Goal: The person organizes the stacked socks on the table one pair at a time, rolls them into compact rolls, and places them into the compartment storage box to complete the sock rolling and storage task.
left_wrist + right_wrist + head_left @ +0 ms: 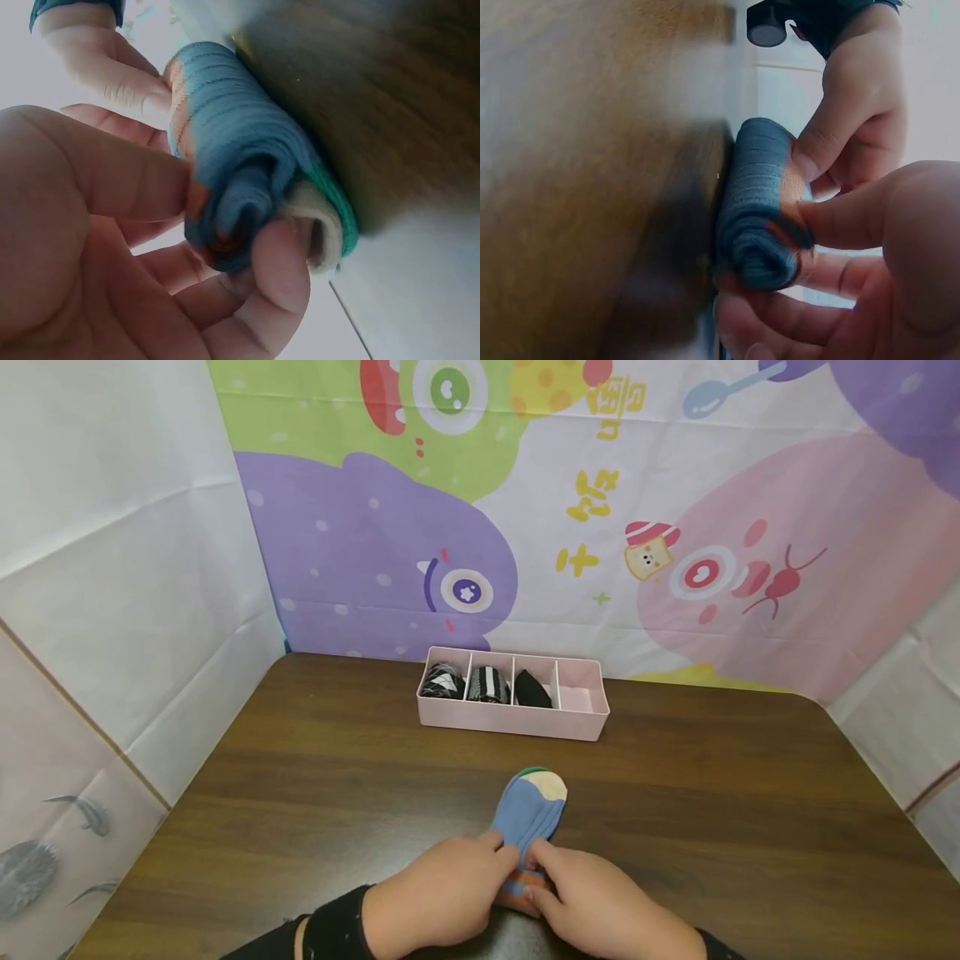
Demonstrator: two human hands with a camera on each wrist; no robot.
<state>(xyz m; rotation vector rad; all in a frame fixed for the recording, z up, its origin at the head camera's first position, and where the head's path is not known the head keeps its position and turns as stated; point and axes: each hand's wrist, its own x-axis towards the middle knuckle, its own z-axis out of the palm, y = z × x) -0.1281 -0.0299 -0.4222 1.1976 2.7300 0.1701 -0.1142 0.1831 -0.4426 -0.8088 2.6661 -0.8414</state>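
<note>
A pair of blue socks (531, 810) with cream and green toes and an orange-patterned cuff lies on the table, toes pointing away from me. In the head view the toe part is flat; both wrist views show the socks (232, 112) coiled into a roll, its spiral end visible. My left hand (450, 889) pinches the left side between thumb and fingers. On the right side, my right hand (600, 897) holds the roll the same way, thumb on the orange cuff and fingertips at its lower edge. The hands cover part of the cuff.
Behind the socks stands a pink divided box (510, 718). Its three left compartments hold a black-and-white patterned roll (442, 681), a striped roll (489, 683) and a black folded item (531, 690); the rightmost compartment shows bare pink. A cartoon curtain (390, 543) hangs behind the wooden table (300, 793).
</note>
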